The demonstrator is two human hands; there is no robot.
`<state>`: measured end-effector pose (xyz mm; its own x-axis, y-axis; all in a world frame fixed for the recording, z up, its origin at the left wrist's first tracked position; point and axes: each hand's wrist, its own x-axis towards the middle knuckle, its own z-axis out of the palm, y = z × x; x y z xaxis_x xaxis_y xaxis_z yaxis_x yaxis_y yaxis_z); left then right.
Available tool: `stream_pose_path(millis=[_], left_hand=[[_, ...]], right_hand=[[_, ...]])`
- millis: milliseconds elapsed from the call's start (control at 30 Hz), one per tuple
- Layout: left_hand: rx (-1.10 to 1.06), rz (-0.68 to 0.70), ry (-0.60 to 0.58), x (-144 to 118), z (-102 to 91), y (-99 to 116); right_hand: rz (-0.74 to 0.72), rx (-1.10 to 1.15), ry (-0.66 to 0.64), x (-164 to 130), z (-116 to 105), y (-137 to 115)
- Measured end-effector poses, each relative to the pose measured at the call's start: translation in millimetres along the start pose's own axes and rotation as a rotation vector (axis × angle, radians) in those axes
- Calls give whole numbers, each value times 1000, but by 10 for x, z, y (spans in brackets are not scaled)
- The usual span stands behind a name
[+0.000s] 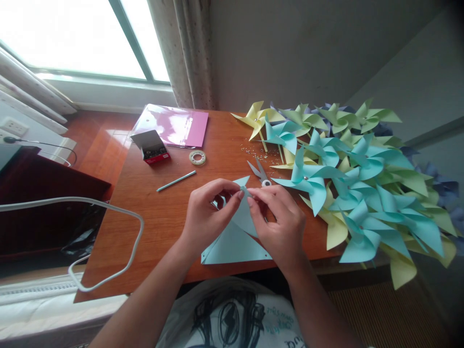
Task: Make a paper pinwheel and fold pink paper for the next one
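Observation:
Both of my hands meet above a light blue paper sheet (234, 246), cut in from its corners and with small holes near two of them. My left hand (213, 205) pinches a small pale blue piece between thumb and forefinger; it looks like a tip or scrap of the same paper. From the other side, the fingertips of my right hand (277, 212) close on that piece too. Fingers hide most of it. Just beyond my right hand lie scissors (261, 176) with their blades apart, the handles partly covered by the hand.
Finished blue, green, yellow and purple paper pinwheels (306, 179) crowd the table's right side. Tiny beads (255, 149) lie scattered near them. Further left are a blue paper stick (176, 181), a tape roll (197, 157), an opened small box (150, 147), a pink packet (181, 126) and a white cable (139, 232).

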<state>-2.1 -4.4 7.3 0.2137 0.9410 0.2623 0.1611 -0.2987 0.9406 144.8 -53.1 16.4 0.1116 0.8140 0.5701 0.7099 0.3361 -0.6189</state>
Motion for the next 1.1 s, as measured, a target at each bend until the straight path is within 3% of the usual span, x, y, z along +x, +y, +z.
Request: stream_pose_path(millis=[500, 1100], left_hand=[[-44, -7, -18, -6, -3, 9], [114, 67, 20, -11, -3, 20]], right_hand=[[78, 66, -51, 24, -41, -11], [-139, -52, -33, -47, 30, -37]])
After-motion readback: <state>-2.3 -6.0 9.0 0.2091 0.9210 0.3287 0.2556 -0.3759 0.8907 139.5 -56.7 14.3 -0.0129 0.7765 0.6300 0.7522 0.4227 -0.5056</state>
